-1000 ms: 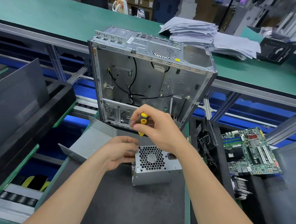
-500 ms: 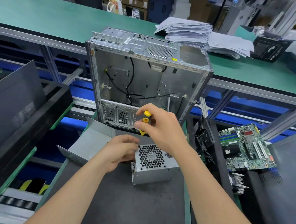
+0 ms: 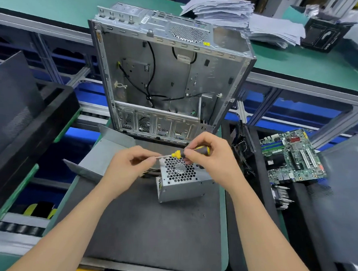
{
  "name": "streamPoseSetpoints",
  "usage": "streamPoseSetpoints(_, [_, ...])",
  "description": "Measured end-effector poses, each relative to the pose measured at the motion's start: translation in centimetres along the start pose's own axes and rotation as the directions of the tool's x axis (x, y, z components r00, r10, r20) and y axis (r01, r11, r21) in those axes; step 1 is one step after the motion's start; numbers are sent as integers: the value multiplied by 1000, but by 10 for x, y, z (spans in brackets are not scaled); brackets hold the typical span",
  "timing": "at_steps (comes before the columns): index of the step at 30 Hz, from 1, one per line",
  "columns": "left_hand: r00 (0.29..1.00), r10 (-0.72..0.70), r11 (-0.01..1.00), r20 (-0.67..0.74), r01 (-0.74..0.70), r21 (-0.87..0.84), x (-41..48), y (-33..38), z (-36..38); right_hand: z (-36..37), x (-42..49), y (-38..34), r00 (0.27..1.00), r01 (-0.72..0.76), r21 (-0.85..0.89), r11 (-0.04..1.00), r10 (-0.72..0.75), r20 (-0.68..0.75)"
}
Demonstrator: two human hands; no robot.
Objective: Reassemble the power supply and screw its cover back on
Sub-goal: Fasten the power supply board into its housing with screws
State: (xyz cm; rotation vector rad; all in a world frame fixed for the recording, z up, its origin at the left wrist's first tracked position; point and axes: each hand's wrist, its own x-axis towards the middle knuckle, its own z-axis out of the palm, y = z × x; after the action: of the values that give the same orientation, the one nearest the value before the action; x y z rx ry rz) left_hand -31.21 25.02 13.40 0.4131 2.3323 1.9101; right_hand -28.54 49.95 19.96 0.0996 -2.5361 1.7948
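A silver power supply (image 3: 183, 182) with a honeycomb fan grille on top sits on the dark mat (image 3: 147, 227). My right hand (image 3: 212, 158) grips a yellow and black screwdriver (image 3: 185, 153), which lies nearly level over the grille with its shaft pointing left. My left hand (image 3: 130, 168) pinches at the screwdriver's tip, just off the supply's top left corner. Whether a screw sits between the fingers is hidden. A bent grey metal cover (image 3: 103, 156) lies to the left of the supply.
An empty open computer case (image 3: 169, 72) stands upright just behind the supply. A motherboard (image 3: 292, 154) and loose parts lie in the black tray to the right. A black tray (image 3: 27, 126) sits to the left. Stacked papers (image 3: 244, 15) rest on the green bench behind.
The screwdriver has swung from upright over the supply's left corner to nearly level. My right hand moved right, and my left hand rose to the tip.
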Motion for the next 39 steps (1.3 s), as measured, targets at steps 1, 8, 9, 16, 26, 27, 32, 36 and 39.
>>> streamPoseSetpoints(1, [1000, -9, 1000, -10, 9, -23, -8, 0, -2, 2, -7, 4, 1000, -7, -2, 1000, 7, 30])
streamPoseSetpoints(8, [987, -126, 989, 100, 116, 93, -66, -12, -5, 14, -67, 37, 961, 103, -96, 990, -75, 266])
streamPoseSetpoints(9, [982, -149, 977, 114, 129, 167, -74, -14, 0, 14, -76, 45, 958, 124, -142, 982, -82, 274])
streamPoseSetpoints(16, [993, -115, 737, -30, 106, 668, -98, -36, 64, 30, -111, 114, 975, 15, -401, 916, 76, 211])
streamPoseSetpoints(26, [1000, -7, 730, -30, 26, 683, -97, -34, 103, 39, -122, 138, 990, 34, -410, 912, 24, 136])
streamPoseSetpoints(27, [1000, 9, 749, -2, -5, 662, -96, -33, 108, 33, -122, 139, 992, 38, -389, 920, 12, 126])
streamPoseSetpoints(32, [979, 82, 793, 188, -178, 582, -85, -27, 147, -24, -130, 150, 997, -78, -379, 922, 63, -52])
streamPoseSetpoints(36, [921, 129, 794, 367, -318, 519, -72, -25, 186, -96, -140, 165, 951, -259, -397, 881, 160, -266])
streamPoseSetpoints(39, [877, 158, 783, 453, -391, 484, -59, -22, 211, -140, -145, 174, 906, -364, -401, 841, 221, -361])
